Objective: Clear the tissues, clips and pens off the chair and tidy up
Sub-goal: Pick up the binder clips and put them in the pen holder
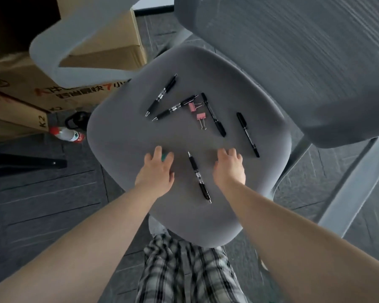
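On the grey chair seat lie several black pens: one at the far left, one beside it, two markers at the right, and one near the front between my hands. Two pink binder clips sit in the middle. My left hand rests on the seat with its fingers curled over a small green object, mostly hidden. My right hand is just right of the front pen, fingertips down on the fabric, holding nothing. I see no tissues.
The mesh backrest rises at the right and a grey armrest at the upper left. Cardboard boxes stand on the floor to the left, with a plastic bottle lying beside them. Another armrest is at the right.
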Tool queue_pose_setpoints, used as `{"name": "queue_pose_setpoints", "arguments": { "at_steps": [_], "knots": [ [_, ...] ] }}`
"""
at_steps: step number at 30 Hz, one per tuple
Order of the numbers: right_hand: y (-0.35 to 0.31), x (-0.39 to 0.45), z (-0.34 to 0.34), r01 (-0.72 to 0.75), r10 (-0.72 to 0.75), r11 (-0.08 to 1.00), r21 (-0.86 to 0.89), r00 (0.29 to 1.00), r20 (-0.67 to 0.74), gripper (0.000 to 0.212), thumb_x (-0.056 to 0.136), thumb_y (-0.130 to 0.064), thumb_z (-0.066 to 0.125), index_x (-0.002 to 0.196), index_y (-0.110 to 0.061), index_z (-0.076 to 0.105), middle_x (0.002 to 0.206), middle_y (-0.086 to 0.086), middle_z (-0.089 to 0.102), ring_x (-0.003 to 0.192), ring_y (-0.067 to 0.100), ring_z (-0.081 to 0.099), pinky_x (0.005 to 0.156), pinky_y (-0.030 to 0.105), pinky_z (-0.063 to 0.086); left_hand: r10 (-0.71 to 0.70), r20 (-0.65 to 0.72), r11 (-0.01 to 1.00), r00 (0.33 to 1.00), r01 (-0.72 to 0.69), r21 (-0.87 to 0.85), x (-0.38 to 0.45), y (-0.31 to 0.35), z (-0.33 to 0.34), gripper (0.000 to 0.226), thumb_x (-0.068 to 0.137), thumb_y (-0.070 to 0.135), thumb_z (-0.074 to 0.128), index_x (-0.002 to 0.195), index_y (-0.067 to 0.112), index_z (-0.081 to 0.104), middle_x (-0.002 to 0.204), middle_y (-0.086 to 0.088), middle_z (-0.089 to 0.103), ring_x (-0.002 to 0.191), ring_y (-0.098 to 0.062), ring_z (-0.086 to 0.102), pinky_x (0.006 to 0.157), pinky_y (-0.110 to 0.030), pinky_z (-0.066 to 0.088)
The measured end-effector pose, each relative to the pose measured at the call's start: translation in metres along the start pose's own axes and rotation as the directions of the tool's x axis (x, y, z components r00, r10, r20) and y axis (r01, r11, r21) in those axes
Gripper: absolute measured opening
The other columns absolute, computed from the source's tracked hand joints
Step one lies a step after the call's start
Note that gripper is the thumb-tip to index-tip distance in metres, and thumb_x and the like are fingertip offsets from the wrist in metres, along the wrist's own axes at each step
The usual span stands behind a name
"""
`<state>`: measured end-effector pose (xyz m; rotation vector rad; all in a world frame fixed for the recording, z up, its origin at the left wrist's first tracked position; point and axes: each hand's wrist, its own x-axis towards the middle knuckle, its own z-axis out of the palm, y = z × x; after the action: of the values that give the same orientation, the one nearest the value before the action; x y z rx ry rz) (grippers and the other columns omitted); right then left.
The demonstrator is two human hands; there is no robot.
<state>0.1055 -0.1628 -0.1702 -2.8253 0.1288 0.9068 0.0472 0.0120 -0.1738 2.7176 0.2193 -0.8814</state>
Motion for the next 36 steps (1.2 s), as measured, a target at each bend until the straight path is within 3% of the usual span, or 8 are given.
{"name": "queue_pose_setpoints", "arguments": {
  "at_steps": [5,10,14,16,21,27,30,36],
  "knots": [
    [-0.013,0.005,-0.004,0.09,-0.091,0.995,0.041,0.996,0.016,0.024,0.089,0.002,0.044,0.11,-0.006,0.051,0.121,0.011,0.042,0.112,0.03,0.038,0.068,0.034,0.036,-0.043,0.051,0.997,0.998,0.045,-0.057,0.003,0.014,0.001,0.035,0.089,0.007,0.044,0.123,0.015,0.039,0.142,-0.011,0.02,0.115,-0.034,0.032,0.078,-0.043,0.048],
    [-0.022,0.012,-0.017,0.101,-0.106,0.981,0.167,0.994,0.022,0.017,0.089,-0.002,0.042,0.103,-0.003,0.053,0.117,0.014,0.047,0.108,0.033,0.045,0.074,0.035,0.039,-0.11,0.065,0.99,0.992,0.115,-0.082,0.012,0.016,-0.006,0.025,0.086,0.002,0.045,0.109,0.011,0.048,0.124,-0.011,0.031,0.1,-0.031,0.033,0.07,-0.037,0.043],
    [-0.033,0.026,-0.036,0.062,-0.062,0.976,0.209,0.998,-0.007,0.013,0.087,-0.001,0.038,0.089,-0.013,0.043,0.091,0.013,0.056,0.076,0.033,0.048,0.058,0.031,0.034,-0.144,0.053,0.984,0.988,0.149,-0.098,0.019,0.013,-0.013,0.018,0.084,-0.001,0.042,0.096,0.012,0.048,0.117,-0.011,0.034,0.086,-0.027,0.029,0.068,-0.035,0.039],
    [-0.041,0.034,-0.045,0.056,-0.046,0.968,0.243,0.998,-0.05,0.01,0.089,-0.006,0.037,0.094,-0.013,0.043,0.088,0.012,0.056,0.072,0.033,0.047,0.057,0.031,0.033,-0.164,0.027,0.978,0.986,0.166,-0.127,0.022,0.01,-0.02,0.015,0.084,0.0,0.042,0.089,0.013,0.045,0.113,-0.012,0.036,0.083,-0.028,0.032,0.067,-0.036,0.039],
    [-0.063,0.059,-0.053,0.1,-0.063,0.953,0.286,0.989,-0.136,0.036,0.094,-0.035,0.049,0.121,-0.011,0.042,0.122,0.011,0.05,0.092,0.037,0.06,0.063,0.036,0.039,-0.224,-0.03,0.955,0.974,0.214,-0.205,0.038,-0.004,-0.045,0.012,0.085,0.005,0.043,0.084,0.015,0.038,0.109,-0.014,0.035,0.083,-0.03,0.036,0.067,-0.039,0.041],
    [-0.088,0.077,-0.043,0.104,-0.094,0.976,0.189,0.994,-0.063,0.056,0.091,-0.035,0.058,0.136,-0.014,0.031,0.127,0.015,0.037,0.103,0.04,0.059,0.071,0.04,0.046,-0.207,-0.151,0.937,0.967,0.151,-0.315,0.054,-0.02,-0.055,0.011,0.083,0.002,0.045,0.092,0.008,0.045,0.11,-0.015,0.037,0.083,-0.03,0.039,0.069,-0.039,0.042],
    [-0.095,0.081,-0.037,0.098,-0.089,0.984,0.148,0.994,-0.067,0.054,0.092,-0.03,0.058,0.136,-0.012,0.032,0.129,0.018,0.036,0.109,0.04,0.056,0.083,0.044,0.05,-0.182,-0.192,0.942,0.964,0.115,-0.316,0.059,-0.027,-0.057,0.019,0.084,0.001,0.044,0.101,0.007,0.048,0.108,-0.015,0.038,0.083,-0.028,0.037,0.067,-0.036,0.039],
    [-0.103,0.087,-0.03,0.078,-0.069,0.99,0.118,0.994,-0.08,0.038,0.096,-0.028,0.051,0.127,-0.011,0.039,0.13,0.018,0.035,0.108,0.042,0.054,0.081,0.045,0.048,-0.182,-0.224,0.944,0.957,0.107,-0.312,0.069,-0.042,-0.056,0.013,0.085,0.001,0.043,0.096,0.006,0.047,0.095,-0.012,0.04,0.084,-0.027,0.036,0.065,-0.036,0.038]
  ]
}}
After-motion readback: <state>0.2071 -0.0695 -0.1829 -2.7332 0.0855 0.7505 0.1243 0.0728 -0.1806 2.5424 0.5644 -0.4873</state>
